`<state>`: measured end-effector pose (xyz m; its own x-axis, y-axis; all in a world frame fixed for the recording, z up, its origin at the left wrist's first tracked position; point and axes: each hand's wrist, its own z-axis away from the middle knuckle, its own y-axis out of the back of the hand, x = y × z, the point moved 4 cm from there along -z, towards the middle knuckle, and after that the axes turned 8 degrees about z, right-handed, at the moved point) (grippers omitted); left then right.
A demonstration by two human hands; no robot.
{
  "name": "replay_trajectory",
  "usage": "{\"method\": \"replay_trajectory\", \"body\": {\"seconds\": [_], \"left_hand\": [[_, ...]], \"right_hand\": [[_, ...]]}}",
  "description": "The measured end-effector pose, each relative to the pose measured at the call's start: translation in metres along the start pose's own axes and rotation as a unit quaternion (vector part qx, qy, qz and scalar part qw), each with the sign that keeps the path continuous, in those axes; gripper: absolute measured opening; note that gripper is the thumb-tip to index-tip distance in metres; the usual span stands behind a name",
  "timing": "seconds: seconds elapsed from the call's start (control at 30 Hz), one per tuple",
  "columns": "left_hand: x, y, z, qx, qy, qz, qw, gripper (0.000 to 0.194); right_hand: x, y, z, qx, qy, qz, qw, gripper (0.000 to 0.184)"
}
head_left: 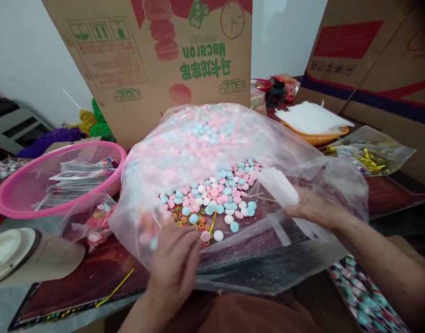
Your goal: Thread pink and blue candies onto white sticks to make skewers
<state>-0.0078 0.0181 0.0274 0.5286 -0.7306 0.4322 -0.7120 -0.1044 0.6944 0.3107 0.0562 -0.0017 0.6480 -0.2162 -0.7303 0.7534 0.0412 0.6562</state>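
A large clear plastic bag [323, 185] lies open before me, full of pink, blue and white button-shaped candies [212, 192]. Several spill from its mouth beside small orange and green ring candies [187, 217]. My left hand [174, 259] reaches in at the near left, its fingers curled down by the ring candies; the fingertips are hidden and slightly blurred. A pink candy sits just beyond its index finger. My right hand [311, 208] grips a thin stack of small white translucent bags [278, 185] over the right of the opening. A yellow twist tie [212, 222] lies among the candies.
At the left are a pink basket [0, 199] of flat printed packets, a lidded cup [49, 254] and a small candy bag [99, 222]. Behind stands a Macaron carton [198, 27]. An orange basket [323, 137] with white bags and a bag of gold ties [372, 159] stand right.
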Motion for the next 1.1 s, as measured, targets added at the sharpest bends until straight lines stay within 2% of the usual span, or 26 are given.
{"method": "replay_trajectory", "body": {"seconds": [0.07,0.1,0.13,0.2,0.27,0.3,0.37,0.5,0.57,0.63,0.77,0.9,1.0,1.1], "left_hand": [[0.014,-0.049,-0.035,-0.154,-0.078,0.02,0.985,0.015],[0.018,-0.075,-0.049,-0.211,-0.114,0.003,0.971,0.016],[0.02,-0.099,-0.062,-0.242,-0.141,-0.018,0.96,0.018],[0.019,-0.141,-0.083,-0.265,-0.163,-0.058,0.949,0.023],[0.017,-0.17,-0.092,-0.291,-0.195,-0.071,0.934,0.029],[0.013,-0.177,-0.094,-0.301,-0.202,-0.077,0.929,0.029],[0.004,-0.176,-0.092,-0.317,-0.203,-0.095,0.922,0.024],[-0.025,-0.137,-0.086,-0.314,-0.149,-0.156,0.925,0.013],[-0.037,-0.118,-0.085,-0.31,-0.123,-0.178,0.926,0.011],[-0.046,-0.108,-0.087,-0.304,-0.104,-0.192,0.927,0.012],[-0.058,-0.102,-0.093,-0.281,-0.06,-0.216,0.933,0.014],[-0.061,-0.099,-0.094,-0.262,-0.026,-0.23,0.937,0.016],[-0.05,-0.1,-0.087,-0.234,-0.019,-0.236,0.943,0.023],[-0.032,-0.107,-0.076,-0.2,-0.032,-0.222,0.954,0.032]], "right_hand": [[-0.001,-0.009,0.0,-0.021,-0.015,0.008,1.0,0.033],[-0.006,-0.013,-0.001,-0.021,-0.011,-0.001,1.0,0.033],[-0.011,-0.016,-0.004,-0.008,-0.003,-0.021,1.0,0.033],[-0.02,-0.019,-0.011,0.014,-0.002,-0.071,0.997,0.035],[-0.023,-0.021,-0.018,0.016,-0.027,-0.048,0.998,0.039],[-0.022,-0.022,-0.021,0.011,-0.044,-0.006,0.999,0.039],[-0.015,-0.024,-0.026,0.005,-0.074,0.099,0.992,0.038],[0.0,-0.033,-0.028,0.002,-0.09,0.207,0.974,0.037],[-0.002,-0.042,-0.023,-0.006,-0.079,0.242,0.967,0.038],[-0.01,-0.054,-0.014,-0.018,-0.068,0.267,0.961,0.037],[-0.024,-0.078,-0.002,-0.053,-0.042,0.304,0.95,0.036],[-0.023,-0.078,-0.014,-0.043,-0.066,0.338,0.938,0.036],[-0.03,-0.081,-0.025,-0.028,-0.072,0.347,0.935,0.051],[-0.045,-0.097,-0.025,-0.007,-0.032,0.349,0.937,0.068]]}}
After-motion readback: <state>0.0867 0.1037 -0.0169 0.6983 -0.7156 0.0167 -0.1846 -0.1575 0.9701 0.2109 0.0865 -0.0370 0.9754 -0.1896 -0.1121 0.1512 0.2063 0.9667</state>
